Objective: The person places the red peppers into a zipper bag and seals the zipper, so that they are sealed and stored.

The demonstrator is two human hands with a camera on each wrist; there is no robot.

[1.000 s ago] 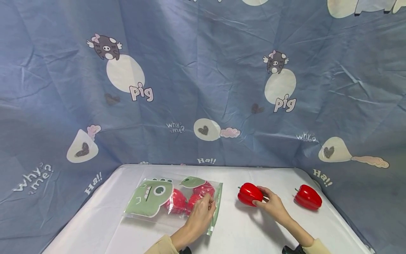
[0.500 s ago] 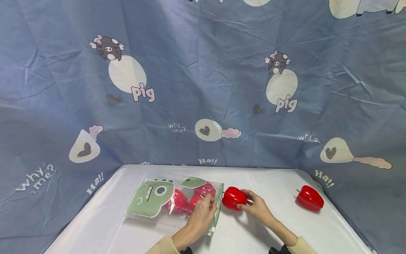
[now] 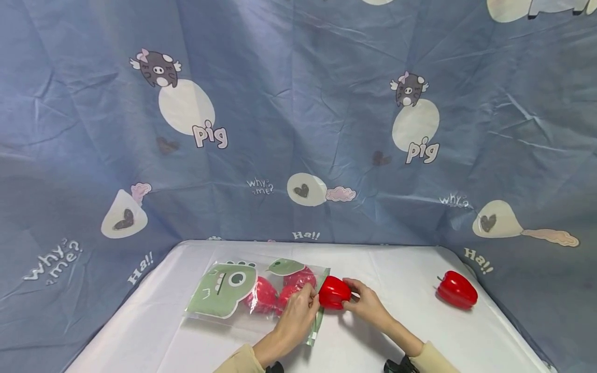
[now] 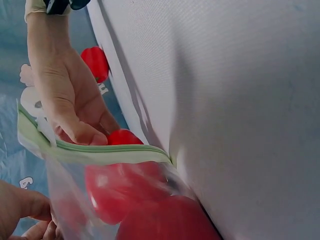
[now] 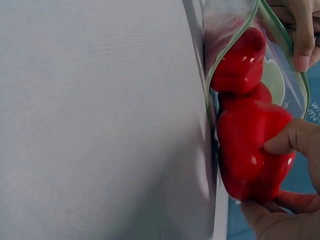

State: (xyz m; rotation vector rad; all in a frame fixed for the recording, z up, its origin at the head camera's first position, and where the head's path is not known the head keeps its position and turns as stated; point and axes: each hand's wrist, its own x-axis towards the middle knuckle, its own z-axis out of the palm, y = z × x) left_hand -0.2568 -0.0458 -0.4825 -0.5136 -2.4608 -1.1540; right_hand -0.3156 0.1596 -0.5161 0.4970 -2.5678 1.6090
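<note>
A clear zip bag [image 3: 224, 292] with a green cartoon print lies on the table, several red bell peppers [image 3: 262, 296] inside. My left hand [image 3: 295, 317] pinches the bag's upper layer near its green zip edge [image 4: 120, 154], holding the mouth apart. In my right hand [image 3: 369, 305], thumb and fingers grip another red bell pepper [image 5: 252, 150] by its blunt end. That pepper sits at the bag's mouth, its front part past the zip edge, right by the peppers inside [image 5: 241, 65] in the right wrist view.
One more red bell pepper [image 3: 457, 290] lies on the right side of the white-covered table [image 3: 396, 264]. A blue curtain [image 3: 298, 124] with pig prints hangs behind the table's far edge.
My right hand has carried its bell pepper leftward across the table to the bag's mouth. The left hand keeps its place on the bag, and the far-right pepper stays put.
</note>
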